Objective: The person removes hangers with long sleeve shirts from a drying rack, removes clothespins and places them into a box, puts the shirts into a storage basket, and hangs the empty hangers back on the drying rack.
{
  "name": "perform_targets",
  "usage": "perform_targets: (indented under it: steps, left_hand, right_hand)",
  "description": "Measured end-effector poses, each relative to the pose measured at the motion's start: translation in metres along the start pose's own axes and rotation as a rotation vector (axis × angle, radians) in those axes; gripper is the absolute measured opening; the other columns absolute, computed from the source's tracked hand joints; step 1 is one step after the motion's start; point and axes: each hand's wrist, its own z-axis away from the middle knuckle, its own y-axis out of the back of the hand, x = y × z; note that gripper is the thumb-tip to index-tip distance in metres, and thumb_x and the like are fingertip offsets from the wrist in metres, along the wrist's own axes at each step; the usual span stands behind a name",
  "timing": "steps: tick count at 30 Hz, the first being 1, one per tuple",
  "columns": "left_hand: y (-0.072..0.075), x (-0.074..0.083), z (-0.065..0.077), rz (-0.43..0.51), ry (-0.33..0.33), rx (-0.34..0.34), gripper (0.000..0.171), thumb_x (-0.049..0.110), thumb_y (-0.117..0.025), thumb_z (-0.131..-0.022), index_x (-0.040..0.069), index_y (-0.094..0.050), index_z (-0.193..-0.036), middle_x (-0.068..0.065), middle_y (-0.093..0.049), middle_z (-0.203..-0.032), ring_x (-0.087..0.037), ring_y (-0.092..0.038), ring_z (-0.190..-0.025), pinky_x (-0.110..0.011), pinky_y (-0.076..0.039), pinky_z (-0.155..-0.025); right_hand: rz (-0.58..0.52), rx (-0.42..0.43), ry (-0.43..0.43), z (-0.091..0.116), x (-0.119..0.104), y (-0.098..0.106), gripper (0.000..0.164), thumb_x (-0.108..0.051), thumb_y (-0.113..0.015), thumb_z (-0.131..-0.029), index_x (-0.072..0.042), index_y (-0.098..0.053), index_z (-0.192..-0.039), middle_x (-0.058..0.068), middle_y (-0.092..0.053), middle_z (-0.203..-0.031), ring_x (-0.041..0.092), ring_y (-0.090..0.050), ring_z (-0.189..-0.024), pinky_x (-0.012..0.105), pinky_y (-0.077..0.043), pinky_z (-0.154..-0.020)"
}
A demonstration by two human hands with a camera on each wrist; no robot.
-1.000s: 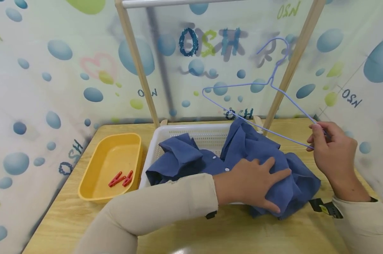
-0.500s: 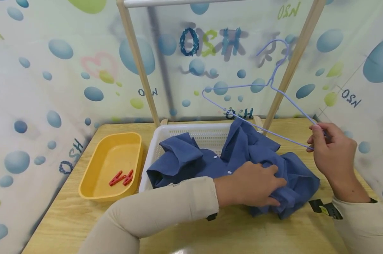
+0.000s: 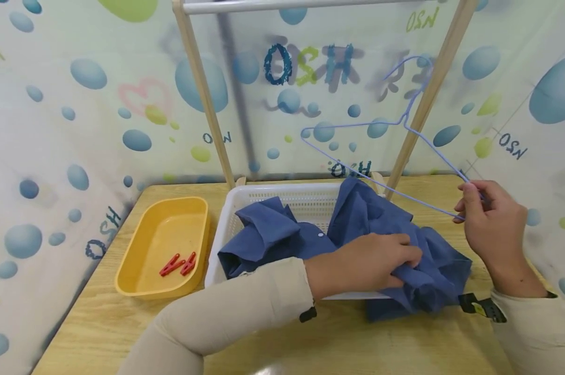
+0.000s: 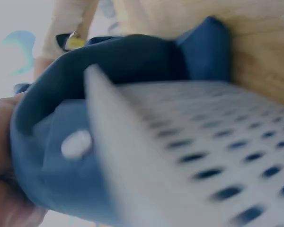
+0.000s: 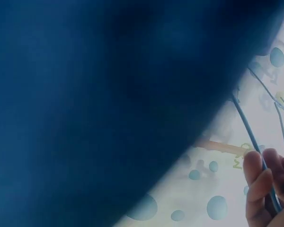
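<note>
A blue buttoned shirt (image 3: 273,229) lies bunched in a white perforated basket (image 3: 305,194) and spills over its right side. My left hand (image 3: 368,260) grips a fold of the shirt near the basket's front right corner; in the left wrist view the cloth bends around beside the basket wall (image 4: 194,156). Held up at the right, a light blue wire hanger (image 3: 352,125) has its hook pointing upward. My right hand (image 3: 493,224) pinches the hanger at its right corner. Blurred blue cloth (image 5: 94,104) covers most of the right wrist view, with fingers (image 5: 260,184) on the wire.
Left of the basket stands a yellow tray (image 3: 137,250) with red clothespins (image 3: 172,264) in it. A rack with wooden posts (image 3: 202,94) and a metal bar (image 3: 301,5) rises behind the basket. A patterned curtain closes off the back and sides.
My left hand's spread fingers have curled in and gathered the cloth, lifting the shirt's near part slightly. The basket's front rim shows more. The hanger has shifted slightly right with my right hand.
</note>
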Motion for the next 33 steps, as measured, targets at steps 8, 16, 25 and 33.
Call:
perform_targets:
  steps: [8,16,25,33]
  left_hand:
    - [0.030,-0.014,0.015,0.051,0.034,0.259,0.021,0.026,-0.073,-0.092,0.018,-0.056,-0.099,0.005,-0.046,-0.094,-0.006,-0.050,-0.077,-0.015,-0.039,-0.070]
    - [0.062,-0.032,0.042,0.082,0.073,0.558,0.021,0.011,-0.075,-0.088,0.011,-0.055,-0.096,-0.002,-0.048,-0.096,-0.013,-0.052,-0.085,-0.020,-0.042,-0.076]
    - [0.096,-0.057,0.080,0.113,0.085,0.925,0.013,0.007,-0.067,-0.092,0.004,-0.055,-0.088,-0.009,-0.050,-0.089,-0.021,-0.051,-0.085,-0.029,-0.045,-0.079]
    - [0.105,-0.073,0.102,0.075,0.295,0.969,0.010,0.005,-0.065,-0.092,0.003,-0.056,-0.093,-0.010,-0.049,-0.088,-0.024,-0.050,-0.081,-0.034,-0.046,-0.074]
  right_hand:
    - [0.000,0.012,-0.011,-0.001,0.001,0.000,0.023,-0.012,-0.056,-0.101,0.007,-0.067,-0.106,-0.029,-0.054,-0.066,-0.014,-0.052,-0.053,0.002,-0.044,-0.055]
    - [0.012,0.051,0.011,-0.004,-0.002,0.001,0.023,-0.013,-0.056,-0.101,0.007,-0.067,-0.107,-0.031,-0.053,-0.068,-0.016,-0.052,-0.054,0.000,-0.043,-0.056]
    - [0.011,0.061,0.001,-0.006,-0.004,0.000,0.024,-0.016,-0.056,-0.101,0.006,-0.066,-0.105,-0.030,-0.053,-0.067,-0.015,-0.053,-0.054,0.000,-0.044,-0.058]
    - [0.029,0.055,0.008,-0.007,-0.007,-0.002,0.026,-0.016,-0.056,-0.102,0.006,-0.067,-0.109,-0.031,-0.052,-0.068,-0.016,-0.052,-0.055,-0.001,-0.043,-0.059]
